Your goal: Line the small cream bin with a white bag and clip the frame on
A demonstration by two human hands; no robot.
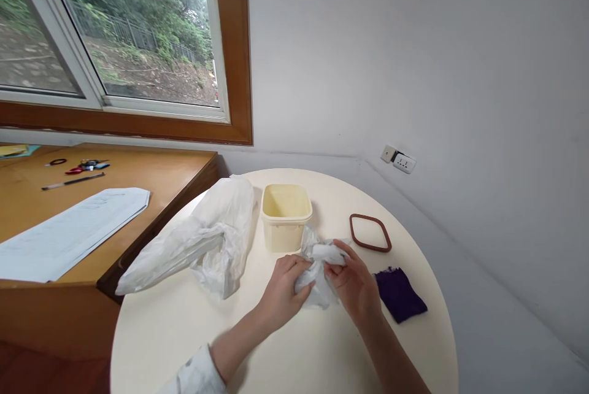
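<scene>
1. Out left of the bin, a large white plastic bag (230, 213) lies loosely spread: light and floppy, I'd judge, best gathered by a bunched fold.
2. Here's our landmark, the open cream plastic bin (286, 235), upright; it looks stiff and light, and its rim should offer the surest hold.
3. Just on its near side, the left hand (286, 289) has its fingers curled around crumpled film.
4. And there's the star: a small translucent plastic bag (327, 253), bunched up by the bin's near right corner. Likely almost weightless, slippery and easy to tear; pinch doubled-up layers by the edge.
5. The right hand (354, 286), nearer than the bin and to its right, pinches that bag between thumb and fingers.
6. Well right of the bin, a brown rounded-square ring (370, 248) and, nearer, a soft-looking purple cloth (401, 296), both unheld.
</scene>
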